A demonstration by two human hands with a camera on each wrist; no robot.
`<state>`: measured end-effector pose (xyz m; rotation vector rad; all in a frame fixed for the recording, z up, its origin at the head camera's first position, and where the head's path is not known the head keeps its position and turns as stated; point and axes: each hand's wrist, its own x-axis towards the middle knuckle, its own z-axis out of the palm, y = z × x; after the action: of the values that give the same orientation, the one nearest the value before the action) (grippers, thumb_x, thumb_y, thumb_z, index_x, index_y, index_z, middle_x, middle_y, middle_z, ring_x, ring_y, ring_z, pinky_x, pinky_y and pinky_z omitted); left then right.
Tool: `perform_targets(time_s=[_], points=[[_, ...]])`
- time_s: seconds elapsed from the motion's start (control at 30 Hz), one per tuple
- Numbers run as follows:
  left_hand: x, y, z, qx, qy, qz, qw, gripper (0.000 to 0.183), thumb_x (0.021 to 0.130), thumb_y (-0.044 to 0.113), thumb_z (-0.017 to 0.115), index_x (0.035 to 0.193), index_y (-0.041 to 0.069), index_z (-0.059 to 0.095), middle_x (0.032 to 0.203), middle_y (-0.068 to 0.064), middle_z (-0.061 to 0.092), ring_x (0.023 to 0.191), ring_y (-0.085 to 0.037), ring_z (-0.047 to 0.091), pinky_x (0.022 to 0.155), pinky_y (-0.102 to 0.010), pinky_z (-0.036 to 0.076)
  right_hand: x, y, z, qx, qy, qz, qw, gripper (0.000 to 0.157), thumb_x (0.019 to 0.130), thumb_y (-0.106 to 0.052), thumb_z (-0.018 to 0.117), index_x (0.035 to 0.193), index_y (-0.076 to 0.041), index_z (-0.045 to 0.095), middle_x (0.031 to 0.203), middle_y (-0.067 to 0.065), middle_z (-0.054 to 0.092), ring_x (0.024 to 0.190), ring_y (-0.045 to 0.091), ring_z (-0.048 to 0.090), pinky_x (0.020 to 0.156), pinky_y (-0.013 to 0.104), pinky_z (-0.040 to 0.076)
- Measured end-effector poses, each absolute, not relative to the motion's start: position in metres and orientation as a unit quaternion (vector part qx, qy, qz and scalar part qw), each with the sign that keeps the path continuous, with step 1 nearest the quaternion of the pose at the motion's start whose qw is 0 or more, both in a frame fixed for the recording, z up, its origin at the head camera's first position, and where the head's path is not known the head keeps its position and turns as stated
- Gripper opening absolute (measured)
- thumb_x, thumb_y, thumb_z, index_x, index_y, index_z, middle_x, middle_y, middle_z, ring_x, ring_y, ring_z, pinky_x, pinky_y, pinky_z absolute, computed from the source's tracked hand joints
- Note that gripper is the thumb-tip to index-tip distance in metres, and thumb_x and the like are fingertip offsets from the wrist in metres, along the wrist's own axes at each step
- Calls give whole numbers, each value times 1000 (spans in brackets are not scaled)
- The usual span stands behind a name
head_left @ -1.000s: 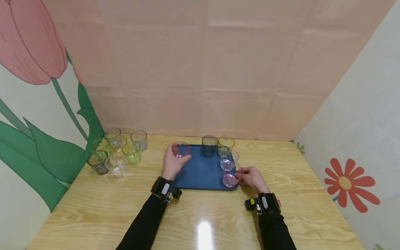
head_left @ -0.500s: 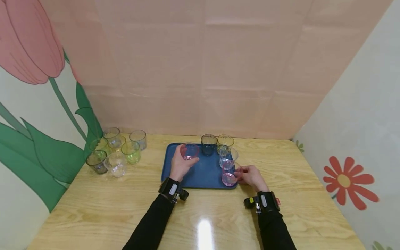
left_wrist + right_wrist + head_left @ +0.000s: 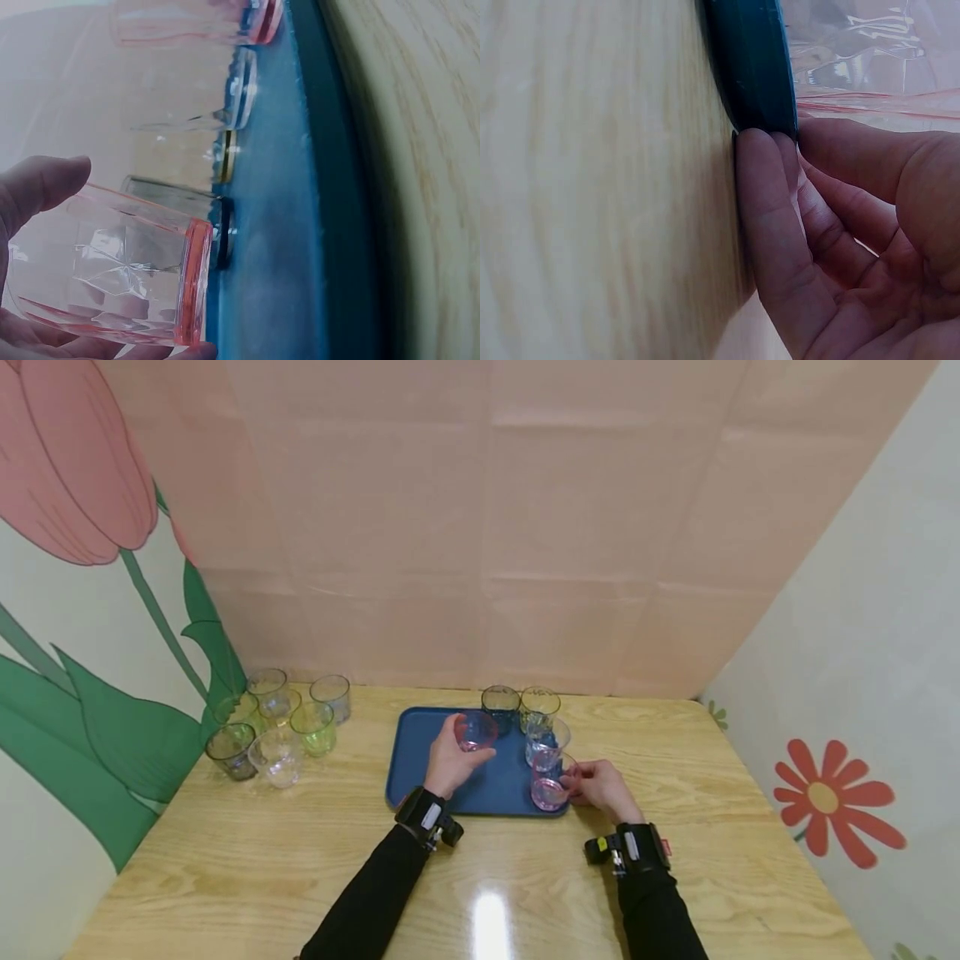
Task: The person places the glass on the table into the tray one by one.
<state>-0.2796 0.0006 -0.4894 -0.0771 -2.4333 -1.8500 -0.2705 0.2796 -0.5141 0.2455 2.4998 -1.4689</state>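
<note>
My left hand (image 3: 450, 764) holds a pink-tinted glass (image 3: 476, 737) over the blue tray (image 3: 411, 756). In the left wrist view the thumb and fingers lie round that glass (image 3: 135, 281), its base apart from the tray floor. My right hand (image 3: 606, 788) is at the tray's front right corner; in the right wrist view thumb and fingertips pinch the tray rim (image 3: 756, 71). Beside them on the tray stands another pink glass (image 3: 547, 792). Behind it, along the right side, are a clear glass (image 3: 543, 745) and a yellowish glass (image 3: 542, 700). A dark glass (image 3: 500, 703) stands at the back edge.
At the left back of the wooden table (image 3: 300, 877) several glasses stand close together, among them a green glass (image 3: 315, 735), a clear glass (image 3: 277, 762) and a grey glass (image 3: 232, 753). A pink-covered wall (image 3: 480, 568) rises behind the table.
My left hand has carried the pink glass rightward over the tray, from its left side towards the dark glass. My right hand has stayed at the tray's corner.
</note>
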Motion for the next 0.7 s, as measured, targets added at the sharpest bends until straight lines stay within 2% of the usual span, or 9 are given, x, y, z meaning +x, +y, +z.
perform_targets(time_s=[0.27, 0.43, 0.7], points=[[-283, 13, -493, -28, -778, -627, -21, 80, 77, 18, 84, 144, 8, 41, 138, -18, 54, 124, -35, 54, 94, -43, 51, -271, 278, -516, 83, 862, -489, 109, 10, 94, -9, 65, 94, 0, 69, 84, 7, 67, 71, 15, 64, 66, 32, 59], [-285, 22, -495, -36, -786, -617, -13, 83, 73, 15, 86, 142, 6, 42, 134, -22, 55, 119, -37, 57, 87, -42, 55, -271, 278, -515, 89, 862, -487, 109, 10, 94, -9, 65, 95, 0, 69, 85, 7, 67, 71, 15, 64, 67, 32, 59], [-288, 36, -498, -24, -802, -596, -8, 83, 72, 18, 88, 142, 7, 45, 131, -19, 56, 118, -34, 56, 93, -43, 51, -270, 279, -516, 75, 859, -495, 104, 10, 94, -8, 65, 91, 1, 69, 82, 6, 66, 70, 14, 64, 66, 31, 59]])
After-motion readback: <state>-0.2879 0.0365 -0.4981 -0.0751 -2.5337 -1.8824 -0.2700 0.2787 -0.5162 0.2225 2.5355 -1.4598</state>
